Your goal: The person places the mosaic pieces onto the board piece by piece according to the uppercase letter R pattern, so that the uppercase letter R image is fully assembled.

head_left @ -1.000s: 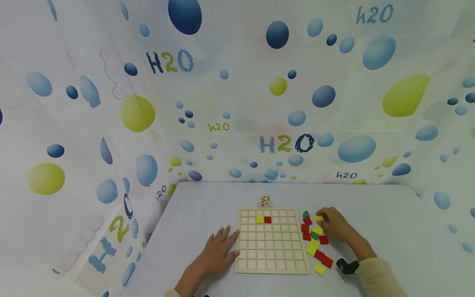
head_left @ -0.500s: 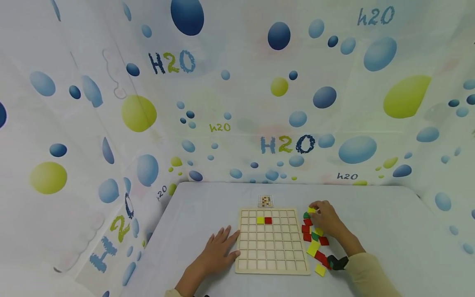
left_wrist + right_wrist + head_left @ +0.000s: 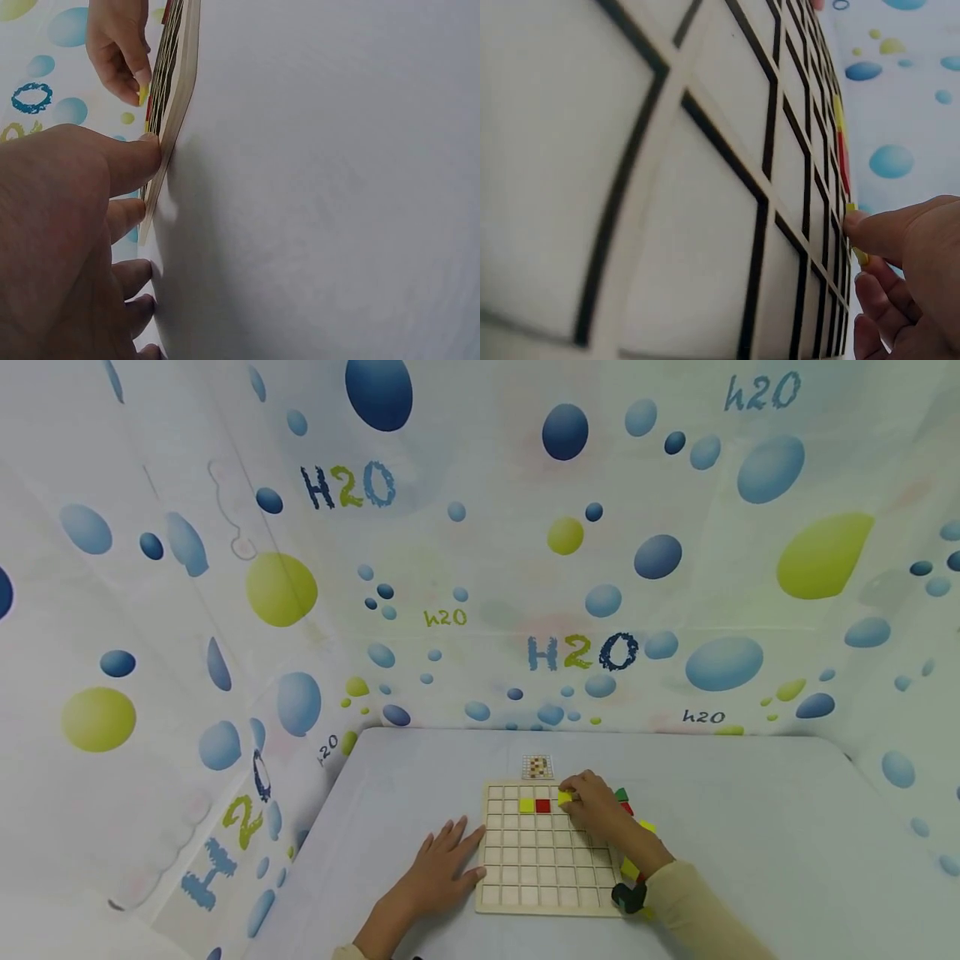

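Right hand (image 3: 596, 806) moved from the loose pieces (image 3: 630, 867) to over the wooden board's (image 3: 517, 857) far part, thumb and fingers pinching a yellow tile (image 3: 565, 797), left hand (image 3: 442, 870) spread, touching the board's left edge, white counter (image 3: 750, 827) beneath, bubble-printed sheet (image 3: 487, 560) lining back and sides.

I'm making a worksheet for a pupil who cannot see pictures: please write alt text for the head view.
A person's right hand pinches a yellow tile over the far part of a wooden grid board, near a yellow square and an adjacent red square. The left hand touches the board's left edge; a small patterned card lies beyond the board.
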Demonstrator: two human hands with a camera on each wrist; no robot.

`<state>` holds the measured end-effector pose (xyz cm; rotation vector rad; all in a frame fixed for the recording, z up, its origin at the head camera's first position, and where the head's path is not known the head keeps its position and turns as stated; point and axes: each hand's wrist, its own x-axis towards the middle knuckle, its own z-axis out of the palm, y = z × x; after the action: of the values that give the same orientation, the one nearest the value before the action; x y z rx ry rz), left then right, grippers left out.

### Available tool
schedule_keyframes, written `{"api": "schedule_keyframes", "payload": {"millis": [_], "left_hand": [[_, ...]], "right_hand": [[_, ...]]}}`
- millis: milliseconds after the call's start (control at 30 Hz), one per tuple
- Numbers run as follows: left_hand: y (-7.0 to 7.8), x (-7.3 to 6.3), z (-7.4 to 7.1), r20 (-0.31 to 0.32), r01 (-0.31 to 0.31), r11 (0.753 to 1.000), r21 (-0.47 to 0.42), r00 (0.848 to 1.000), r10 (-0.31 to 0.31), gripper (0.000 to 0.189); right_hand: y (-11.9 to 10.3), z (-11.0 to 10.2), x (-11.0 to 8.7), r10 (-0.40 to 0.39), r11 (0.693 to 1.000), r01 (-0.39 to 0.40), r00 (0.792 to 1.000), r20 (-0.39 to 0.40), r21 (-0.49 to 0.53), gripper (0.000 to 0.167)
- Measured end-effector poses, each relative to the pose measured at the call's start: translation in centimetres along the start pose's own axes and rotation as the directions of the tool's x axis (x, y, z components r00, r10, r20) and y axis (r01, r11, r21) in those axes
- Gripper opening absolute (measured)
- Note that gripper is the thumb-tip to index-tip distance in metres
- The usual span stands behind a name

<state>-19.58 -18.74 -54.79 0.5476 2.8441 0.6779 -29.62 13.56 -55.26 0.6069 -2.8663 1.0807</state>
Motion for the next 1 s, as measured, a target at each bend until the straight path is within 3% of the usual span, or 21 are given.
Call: {"api": "schedule_keyframes", "payload": {"millis": [533, 1000], "left_hand": [[0.1, -0.1, 0.0, 0.006, 0.011, 1.000, 0.008, 1.000, -0.011, 0.067], [0.3, -0.1, -0.1, 0.001, 0.005, 1.000, -0.004, 1.000, -0.005, 0.067]], "right_hand": [[-1.3, 0.3, 0.0, 0.031, 1.000, -0.031, 0.997, 0.069, -0.006, 0.017], [-1.1, -0.6, -0.4, 0.011, 1.000, -0.010, 0.998, 0.055, -0.023, 0.006]]}}
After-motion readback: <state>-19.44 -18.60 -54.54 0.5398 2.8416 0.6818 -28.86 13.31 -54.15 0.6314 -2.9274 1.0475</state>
